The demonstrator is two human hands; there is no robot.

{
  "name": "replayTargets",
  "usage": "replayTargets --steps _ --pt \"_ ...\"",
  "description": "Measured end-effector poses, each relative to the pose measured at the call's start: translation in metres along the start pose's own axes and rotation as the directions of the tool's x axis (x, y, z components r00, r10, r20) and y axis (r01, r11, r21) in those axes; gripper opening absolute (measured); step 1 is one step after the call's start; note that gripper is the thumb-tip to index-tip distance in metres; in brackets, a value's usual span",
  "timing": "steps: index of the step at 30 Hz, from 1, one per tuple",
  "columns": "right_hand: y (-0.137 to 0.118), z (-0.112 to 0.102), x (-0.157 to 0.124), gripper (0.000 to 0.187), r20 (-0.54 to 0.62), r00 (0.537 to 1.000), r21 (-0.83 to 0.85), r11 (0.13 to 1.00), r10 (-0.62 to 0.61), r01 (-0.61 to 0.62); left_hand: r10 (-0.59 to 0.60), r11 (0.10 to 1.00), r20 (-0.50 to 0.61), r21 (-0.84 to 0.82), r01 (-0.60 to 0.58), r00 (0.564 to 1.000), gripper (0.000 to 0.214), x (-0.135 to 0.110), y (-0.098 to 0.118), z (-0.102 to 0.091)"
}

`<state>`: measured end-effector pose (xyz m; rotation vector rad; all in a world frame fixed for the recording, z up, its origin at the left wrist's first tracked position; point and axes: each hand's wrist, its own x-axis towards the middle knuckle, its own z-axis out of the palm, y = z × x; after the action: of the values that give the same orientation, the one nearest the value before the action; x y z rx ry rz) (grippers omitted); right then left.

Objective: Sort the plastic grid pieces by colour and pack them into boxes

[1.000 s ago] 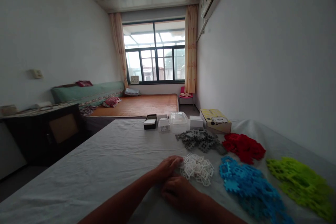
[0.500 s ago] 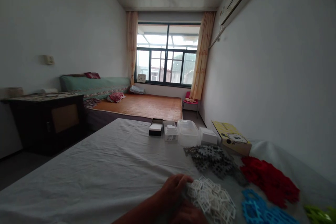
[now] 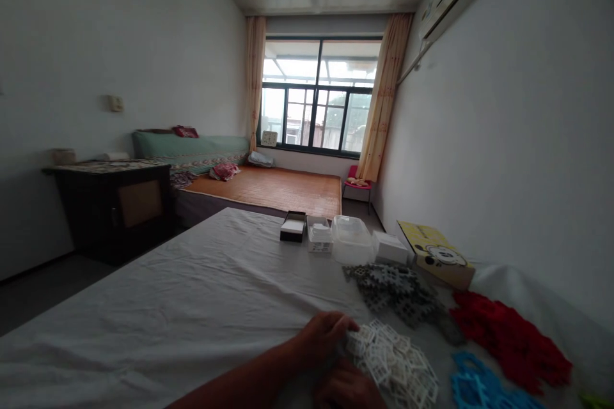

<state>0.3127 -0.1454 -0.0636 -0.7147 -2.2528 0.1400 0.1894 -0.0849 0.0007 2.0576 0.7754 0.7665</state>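
White lattice pieces (image 3: 396,364) — heaped on the cloth-covered surface (image 3: 192,294), nearer than the grey pieces (image 3: 398,291). Left hand (image 3: 323,335) at the heap's left edge, fingers bent and close together; can't tell if they pinch a piece. Right hand (image 3: 348,386) just below, dark and cut off by the frame — can't tell its fingers' state. Red pieces (image 3: 511,339) and blue pieces (image 3: 480,386) lie right.
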Motion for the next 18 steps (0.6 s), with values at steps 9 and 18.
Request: replayTargets --steps 9,18 --pt "-0.02 -0.022 0.008 0.013 0.085 0.996 -0.022 1.0 0.01 -0.008 -0.01 0.986 -0.143 0.162 0.034 0.99 0.03 0.011 -0.009 -0.019" --pt "0.007 0.004 0.002 0.02 -0.002 0.994 -0.071 0.991 -0.11 0.11 0.0 0.596 -0.351 0.752 0.282 0.936 0.036 0.09 -0.05 -0.17"
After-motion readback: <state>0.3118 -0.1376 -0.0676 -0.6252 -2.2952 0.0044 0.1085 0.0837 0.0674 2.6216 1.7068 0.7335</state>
